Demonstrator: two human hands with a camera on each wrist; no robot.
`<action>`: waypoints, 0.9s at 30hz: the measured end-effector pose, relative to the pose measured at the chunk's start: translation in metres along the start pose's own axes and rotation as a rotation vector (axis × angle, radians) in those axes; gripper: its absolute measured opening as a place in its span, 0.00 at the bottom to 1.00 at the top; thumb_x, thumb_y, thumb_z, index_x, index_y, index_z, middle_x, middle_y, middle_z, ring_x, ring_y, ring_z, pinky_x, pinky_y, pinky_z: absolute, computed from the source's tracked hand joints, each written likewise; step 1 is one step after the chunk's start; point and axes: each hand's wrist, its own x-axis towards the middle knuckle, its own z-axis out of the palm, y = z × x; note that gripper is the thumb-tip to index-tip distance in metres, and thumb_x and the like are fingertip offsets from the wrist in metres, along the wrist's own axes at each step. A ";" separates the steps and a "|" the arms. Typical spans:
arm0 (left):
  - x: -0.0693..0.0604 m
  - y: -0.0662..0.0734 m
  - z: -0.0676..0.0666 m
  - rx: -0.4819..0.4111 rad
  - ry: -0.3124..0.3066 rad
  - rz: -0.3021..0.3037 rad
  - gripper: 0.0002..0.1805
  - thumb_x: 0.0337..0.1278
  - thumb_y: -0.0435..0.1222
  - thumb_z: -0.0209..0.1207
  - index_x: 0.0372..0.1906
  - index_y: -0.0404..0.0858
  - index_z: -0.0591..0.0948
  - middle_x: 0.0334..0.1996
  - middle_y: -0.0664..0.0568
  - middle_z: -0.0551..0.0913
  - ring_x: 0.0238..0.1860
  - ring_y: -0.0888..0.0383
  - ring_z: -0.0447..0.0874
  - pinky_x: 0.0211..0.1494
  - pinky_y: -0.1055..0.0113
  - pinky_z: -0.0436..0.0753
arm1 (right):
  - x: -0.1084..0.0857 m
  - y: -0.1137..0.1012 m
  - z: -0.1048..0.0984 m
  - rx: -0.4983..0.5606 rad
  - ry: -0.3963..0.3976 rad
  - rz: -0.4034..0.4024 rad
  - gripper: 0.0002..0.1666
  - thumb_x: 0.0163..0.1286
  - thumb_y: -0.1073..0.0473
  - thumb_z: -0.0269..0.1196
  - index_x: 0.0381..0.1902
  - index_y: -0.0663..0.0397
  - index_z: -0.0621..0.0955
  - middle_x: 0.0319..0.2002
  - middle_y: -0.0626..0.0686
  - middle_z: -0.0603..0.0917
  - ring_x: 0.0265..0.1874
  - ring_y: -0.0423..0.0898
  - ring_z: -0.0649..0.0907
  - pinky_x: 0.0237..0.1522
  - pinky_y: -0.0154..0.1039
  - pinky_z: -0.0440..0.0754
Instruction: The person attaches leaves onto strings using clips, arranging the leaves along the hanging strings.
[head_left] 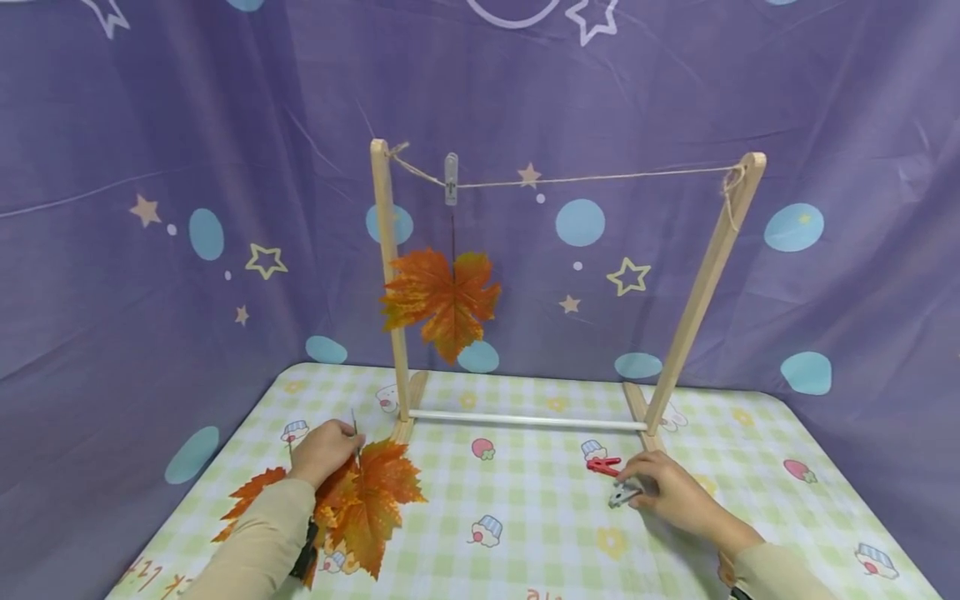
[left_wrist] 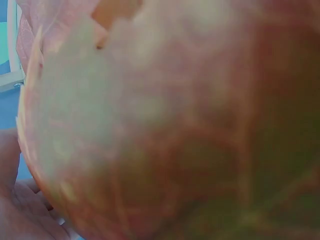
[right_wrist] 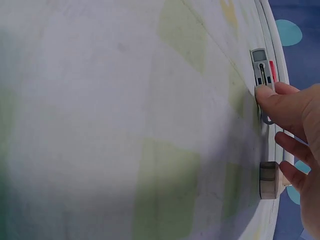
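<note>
- Left hand (head_left: pixel 322 452): reaches forward at the left, back of the hand up, thumb and fingers pinching the stem of a held leaf (head_left: pixel 378 500), orange, which hangs below the fingertips.
- Right hand (head_left: pixel 667 492): reaches in from the right, thumb and finger pinching a grey peg (head_left: pixel 621 494); its other fingers are spread apart.
- Leaves: at least three. One is in the left hand, a second leaf (head_left: pixel 247 498) shows beside the left sleeve, and a hanging leaf (head_left: pixel 446 304) dangles stem-up below the line (head_left: pixel 600 177).
- Pegs: three. One in the right hand, a red peg (head_left: pixel 602 466) just beside it, and a clipped peg (head_left: pixel 451 179), grey, on the line.
- Frame: two wooden posts (head_left: pixel 705 283), one white rod (head_left: pixel 525 420).
</note>
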 end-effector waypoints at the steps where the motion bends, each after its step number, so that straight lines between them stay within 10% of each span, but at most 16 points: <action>1: 0.000 0.001 0.000 0.003 -0.003 -0.004 0.20 0.63 0.44 0.60 0.48 0.31 0.83 0.45 0.40 0.85 0.42 0.44 0.84 0.47 0.45 0.78 | 0.000 0.000 0.001 -0.007 0.001 -0.007 0.20 0.54 0.65 0.75 0.45 0.44 0.86 0.48 0.47 0.81 0.50 0.48 0.78 0.54 0.54 0.77; 27: 0.000 0.018 -0.024 -0.203 0.127 0.044 0.21 0.69 0.46 0.56 0.55 0.35 0.80 0.43 0.42 0.86 0.35 0.49 0.84 0.36 0.54 0.79 | 0.003 0.001 -0.001 -0.025 -0.031 -0.025 0.19 0.55 0.66 0.75 0.44 0.44 0.86 0.45 0.43 0.81 0.44 0.43 0.77 0.42 0.41 0.78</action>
